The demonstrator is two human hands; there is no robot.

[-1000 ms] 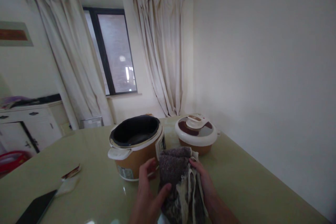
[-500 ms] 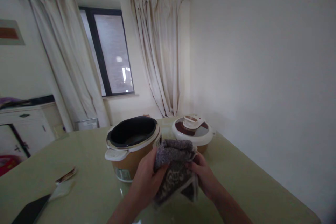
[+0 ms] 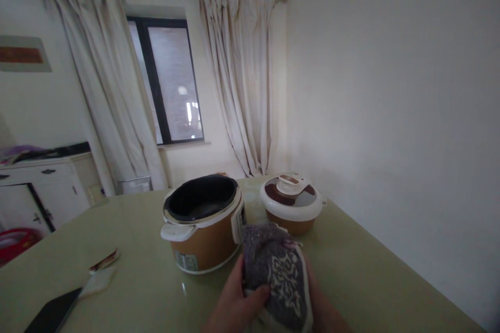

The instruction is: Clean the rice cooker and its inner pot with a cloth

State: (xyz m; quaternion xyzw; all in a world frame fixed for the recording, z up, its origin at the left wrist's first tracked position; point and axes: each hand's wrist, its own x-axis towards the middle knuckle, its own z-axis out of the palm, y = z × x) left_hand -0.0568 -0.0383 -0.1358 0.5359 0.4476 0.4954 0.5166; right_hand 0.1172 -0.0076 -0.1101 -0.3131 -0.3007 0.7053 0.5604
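A folded dark grey towel (image 3: 283,283) with a cream scroll pattern and pale edging is held up over the near side of the table. My left hand (image 3: 244,291) grips its left side, thumb lying across the front. At the towel's right edge is my right hand (image 3: 314,283), pressed against it; its fingers are hidden behind the fabric. Just beyond my left hand stands a brown and white electric cooker (image 3: 207,247), lidless, with a dark inner pot. A second brown and white pot (image 3: 292,208), covered by a glass lid, sits behind the towel.
The pale green table (image 3: 128,239) meets a white wall on the right. At its left front lie a black flat object (image 3: 54,312), a whitish piece (image 3: 97,281) and a small brown strip (image 3: 104,261). A white cabinet (image 3: 58,177) and a red basin (image 3: 17,244) are farther left.
The towel has been turned and folded so its patterned face now fills the front. Both hands have moved slightly lower and to the right, and the right hand has gone behind the towel.
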